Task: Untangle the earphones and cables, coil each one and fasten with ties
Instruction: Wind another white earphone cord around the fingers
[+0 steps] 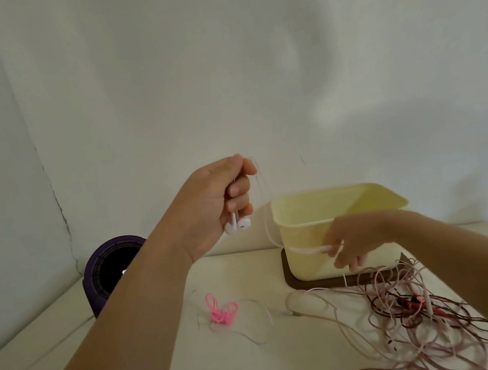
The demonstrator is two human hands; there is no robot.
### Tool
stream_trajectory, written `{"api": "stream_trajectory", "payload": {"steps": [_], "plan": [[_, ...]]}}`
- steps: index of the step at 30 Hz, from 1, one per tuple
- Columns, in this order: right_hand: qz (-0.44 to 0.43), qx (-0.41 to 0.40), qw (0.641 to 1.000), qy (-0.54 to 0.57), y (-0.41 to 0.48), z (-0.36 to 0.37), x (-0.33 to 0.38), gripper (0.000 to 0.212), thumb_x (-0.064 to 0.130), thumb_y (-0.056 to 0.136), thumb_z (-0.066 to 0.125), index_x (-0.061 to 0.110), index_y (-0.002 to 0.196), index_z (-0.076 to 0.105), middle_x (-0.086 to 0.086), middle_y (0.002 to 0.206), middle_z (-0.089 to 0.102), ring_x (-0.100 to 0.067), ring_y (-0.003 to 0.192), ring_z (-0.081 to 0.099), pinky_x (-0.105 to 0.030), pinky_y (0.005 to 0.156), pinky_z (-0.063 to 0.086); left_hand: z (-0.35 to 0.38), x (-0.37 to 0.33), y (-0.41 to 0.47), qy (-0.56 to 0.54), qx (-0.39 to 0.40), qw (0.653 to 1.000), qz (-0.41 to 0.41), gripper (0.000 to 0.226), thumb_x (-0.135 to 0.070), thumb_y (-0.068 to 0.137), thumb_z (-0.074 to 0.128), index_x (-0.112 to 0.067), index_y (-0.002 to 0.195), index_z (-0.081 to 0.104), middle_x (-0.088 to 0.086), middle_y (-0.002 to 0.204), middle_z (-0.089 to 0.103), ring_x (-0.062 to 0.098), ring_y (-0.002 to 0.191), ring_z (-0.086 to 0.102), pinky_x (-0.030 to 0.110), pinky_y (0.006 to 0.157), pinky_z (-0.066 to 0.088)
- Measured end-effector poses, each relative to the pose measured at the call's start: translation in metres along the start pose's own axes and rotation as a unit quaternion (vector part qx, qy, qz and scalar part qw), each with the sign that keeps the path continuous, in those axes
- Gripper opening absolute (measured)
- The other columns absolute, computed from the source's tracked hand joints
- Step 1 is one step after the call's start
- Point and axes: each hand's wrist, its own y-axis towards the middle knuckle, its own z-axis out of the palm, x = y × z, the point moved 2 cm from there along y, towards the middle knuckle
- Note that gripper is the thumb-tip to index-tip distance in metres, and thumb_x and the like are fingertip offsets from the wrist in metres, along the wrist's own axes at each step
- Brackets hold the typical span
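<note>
My left hand (223, 200) is raised above the table, shut on white earphones (237, 225); the two buds hang below my palm. Their thin white cable (266, 206) drops from my fingers and runs right to my right hand (352, 241), which pinches it in front of the yellow tub. The hand is blurred. A tangle of pink and dark red cables (413, 311) lies on the table at the right. Pink ties (222, 310) lie in a small bunch in the middle. An earphone jack (295, 314) rests on the table beside a loose white loop.
A pale yellow tub (334, 206) stands on a dark brown mat (294, 278) against the white wall. A purple round speaker (106, 268) sits at the back left. The table is off-white.
</note>
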Motion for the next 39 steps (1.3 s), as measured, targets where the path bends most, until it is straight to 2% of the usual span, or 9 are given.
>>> {"api": "stream_trajectory", "payload": {"steps": [2,5,10,13,16,25,31,36,39], "plan": [[-0.051,-0.016,0.999,-0.007,-0.013,-0.02,0.013,0.052,0.015,0.086,0.067,0.015,0.135,0.049,-0.002,0.127,0.06,-0.009,0.086,0.066,-0.021,0.08,0.054,-0.002,0.008,0.002,0.008,0.004,1.0,-0.017,0.033,-0.024,0.101,0.035,-0.015,0.076,0.055,-0.008,0.053,0.034,0.006,0.044,0.031,0.019,0.053,0.044],[-0.169,-0.11,0.97,0.133,-0.036,-0.043,0.038,0.054,0.025,0.084,0.067,0.026,0.135,0.049,0.012,0.13,0.056,-0.001,0.108,0.058,-0.01,0.082,0.046,-0.002,0.023,0.004,-0.007,0.02,0.999,-0.047,0.035,-0.024,0.1,0.036,-0.015,0.074,0.057,-0.007,0.053,0.035,0.006,0.043,0.033,0.02,0.053,0.044],[-0.279,-0.088,0.889,0.352,-0.026,-0.031,0.064,0.051,0.045,0.081,0.063,0.02,0.126,0.058,0.004,0.117,0.066,-0.01,0.111,0.061,-0.034,0.103,0.044,0.005,0.045,0.008,-0.083,0.05,0.994,-0.057,0.026,-0.029,0.088,0.044,-0.013,0.07,0.055,-0.005,0.052,0.037,0.007,0.044,0.037,0.022,0.054,0.04],[-0.306,-0.036,0.863,0.399,-0.013,-0.02,0.066,0.038,0.041,0.085,0.059,0.011,0.107,0.064,-0.004,0.095,0.069,-0.021,0.085,0.064,-0.034,0.087,0.052,0.0,0.054,0.01,-0.134,0.065,0.988,-0.047,0.024,-0.029,0.081,0.045,-0.014,0.067,0.058,-0.004,0.051,0.043,0.008,0.045,0.044,0.023,0.055,0.042],[-0.29,-0.056,0.838,0.458,-0.003,-0.016,0.061,0.028,0.036,0.079,0.06,0.009,0.087,0.064,0.0,0.062,0.051,-0.009,0.052,0.041,-0.02,0.054,0.042,-0.008,0.066,0.011,-0.178,0.058,0.98,-0.062,0.025,-0.028,0.082,0.045,-0.013,0.067,0.059,-0.002,0.052,0.047,0.011,0.046,0.049,0.022,0.053,0.049],[-0.267,-0.179,0.776,0.543,0.043,-0.002,0.052,0.021,0.034,0.075,0.059,0.013,0.075,0.062,0.008,0.05,0.041,-0.007,0.045,0.026,-0.018,0.044,0.024,-0.003,0.093,0.015,-0.138,0.09,0.98,-0.11,0.026,-0.025,0.081,0.046,-0.005,0.088,0.059,0.004,0.065,0.063,0.014,0.056,0.06,0.026,0.067,0.055],[-0.269,-0.146,0.824,0.478,0.057,0.008,0.049,0.028,0.037,0.08,0.067,0.009,0.078,0.067,-0.013,0.072,0.048,-0.025,0.066,0.038,-0.031,0.061,0.032,0.002,0.089,0.016,-0.168,-0.001,0.982,-0.081,0.028,-0.019,0.094,0.037,-0.004,0.085,0.059,0.005,0.068,0.069,0.016,0.065,0.068,0.024,0.064,0.052],[-0.254,-0.099,0.903,0.331,0.049,0.024,0.057,0.037,0.027,0.096,0.052,0.023,0.062,0.066,0.012,0.048,0.042,-0.006,0.046,0.031,-0.02,0.05,0.028,-0.01,0.088,0.015,-0.267,-0.114,0.954,-0.072,0.031,-0.019,0.1,0.032,-0.008,0.087,0.059,0.004,0.072,0.072,0.015,0.07,0.071,0.024,0.073,0.056],[-0.252,-0.104,0.936,0.221,0.039,0.03,0.07,0.03,0.032,0.096,0.049,0.025,0.079,0.072,0.014,0.044,0.044,-0.004,0.042,0.038,-0.013,0.048,0.029,-0.019,0.092,0.014,-0.331,-0.176,0.925,-0.07,0.033,-0.019,0.101,0.032,-0.008,0.089,0.06,0.004,0.076,0.073,0.015,0.072,0.072,0.024,0.071,0.056]]}}
